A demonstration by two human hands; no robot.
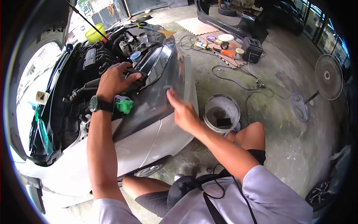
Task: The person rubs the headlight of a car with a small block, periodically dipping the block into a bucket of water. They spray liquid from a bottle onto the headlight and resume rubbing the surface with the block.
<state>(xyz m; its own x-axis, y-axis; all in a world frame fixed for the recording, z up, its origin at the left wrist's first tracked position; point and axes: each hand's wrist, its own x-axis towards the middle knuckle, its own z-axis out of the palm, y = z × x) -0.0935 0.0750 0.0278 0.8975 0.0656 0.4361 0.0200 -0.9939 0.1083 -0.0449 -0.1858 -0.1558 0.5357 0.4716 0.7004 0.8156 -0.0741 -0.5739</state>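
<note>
My left hand [113,81], with a watch [94,103] on its wrist, rests at the upper inner edge of the car's headlight [151,106], thumb stretched out and fingers apart. Just below it, a crumpled green cloth [124,106] lies by the headlight's edge. My right hand [183,114] is over the headlight's outer side, index finger pointing forward to the lens. A small greyish patch shows at that fingertip; I cannot make out what it is. The other fingers are partly hidden under the hand. The lens looks dark and hazy.
The engine bay [91,59] lies open under a raised hood. A bucket [222,112] with a dark block in it stands by my knee. Cables [238,83] cross the floor near an orange power tool [225,52], a black box [252,50] and a fan [329,77].
</note>
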